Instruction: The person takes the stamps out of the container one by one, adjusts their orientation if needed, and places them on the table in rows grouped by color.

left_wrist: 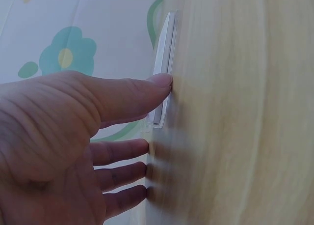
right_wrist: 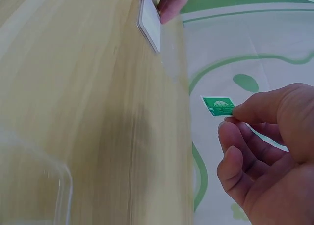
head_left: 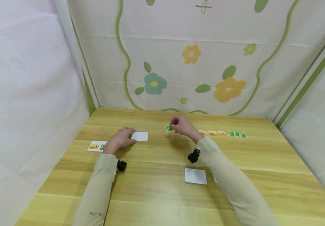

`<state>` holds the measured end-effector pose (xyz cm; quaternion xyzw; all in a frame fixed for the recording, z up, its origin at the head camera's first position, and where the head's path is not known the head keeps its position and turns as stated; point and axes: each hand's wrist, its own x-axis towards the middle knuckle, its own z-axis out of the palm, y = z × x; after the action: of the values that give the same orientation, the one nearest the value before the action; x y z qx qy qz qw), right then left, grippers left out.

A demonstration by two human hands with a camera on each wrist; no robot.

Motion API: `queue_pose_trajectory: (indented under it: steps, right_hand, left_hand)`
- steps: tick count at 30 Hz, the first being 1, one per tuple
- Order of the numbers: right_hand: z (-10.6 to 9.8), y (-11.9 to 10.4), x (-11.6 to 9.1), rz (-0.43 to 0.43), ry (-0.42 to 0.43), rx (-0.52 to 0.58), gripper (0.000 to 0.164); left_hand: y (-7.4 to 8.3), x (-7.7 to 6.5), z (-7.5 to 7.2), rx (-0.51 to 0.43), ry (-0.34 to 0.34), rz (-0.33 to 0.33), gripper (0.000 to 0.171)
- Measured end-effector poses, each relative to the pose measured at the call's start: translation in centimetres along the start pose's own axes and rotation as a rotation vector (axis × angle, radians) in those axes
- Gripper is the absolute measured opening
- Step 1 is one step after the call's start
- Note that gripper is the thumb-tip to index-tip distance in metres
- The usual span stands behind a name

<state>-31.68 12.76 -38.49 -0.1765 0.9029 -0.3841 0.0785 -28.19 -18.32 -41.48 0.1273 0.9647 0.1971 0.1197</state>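
My right hand (head_left: 183, 125) pinches a small green stamp (right_wrist: 219, 106) by one edge between thumb and fingertips, raised above the table. The stamp shows a pale round design inside a white border. Further left, my left hand (head_left: 121, 138) holds the left end of a white card (head_left: 140, 136), thumb at its near edge and index finger at the far one. In the left wrist view, a clear rim shows along the edge of that white card (left_wrist: 163, 63), and the other fingertips touch the table.
A white card with orange and green stamps (head_left: 94, 146) lies left, partly behind my left hand. Orange stamps (head_left: 212, 133) and green stamps (head_left: 237, 134) form a row at back right. A white card stack (head_left: 195, 176) lies in front. A patterned cloth (head_left: 162, 56) hangs behind the table.
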Motion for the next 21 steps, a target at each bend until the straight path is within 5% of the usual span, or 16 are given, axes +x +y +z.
queue_pose_trajectory:
  steps: [21]
  right_hand:
    - [-3.5, 2.9, -2.3, 0.055, 0.027, 0.043, 0.017]
  left_hand:
    - [0.0, -0.1, -0.1, 0.005, 0.007, 0.019, 0.058]
